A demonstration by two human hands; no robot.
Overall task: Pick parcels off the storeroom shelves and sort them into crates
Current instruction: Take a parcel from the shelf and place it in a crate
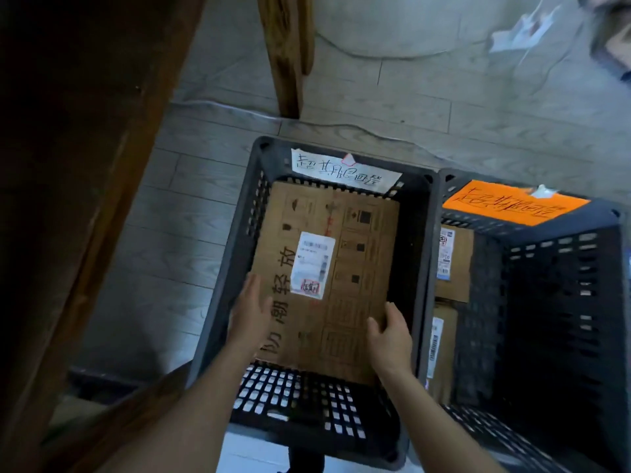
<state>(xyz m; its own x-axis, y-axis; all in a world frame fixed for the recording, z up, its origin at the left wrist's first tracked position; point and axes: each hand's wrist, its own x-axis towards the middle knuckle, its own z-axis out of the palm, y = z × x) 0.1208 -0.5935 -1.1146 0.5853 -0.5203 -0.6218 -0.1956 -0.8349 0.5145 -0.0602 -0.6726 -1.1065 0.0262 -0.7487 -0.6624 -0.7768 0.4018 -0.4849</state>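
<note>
A flat brown cardboard parcel (345,268) with a white shipping label lies inside the dark grey crate (235,233), which bears a white handwritten tag on its far rim. My left hand (249,312) lies flat against the parcel's left edge with straight fingers. My right hand (389,336) rests on the parcel's right near edge, fingers bent over it. Beside it stands a second dark crate (546,268) with an orange handwritten tag, holding two smaller cardboard parcels (452,264).
A dark wooden shelf frame (68,199) fills the left side, and a wooden leg (286,56) stands on the grey floor beyond the crates. Crumpled white paper (522,29) lies on the floor at the far right.
</note>
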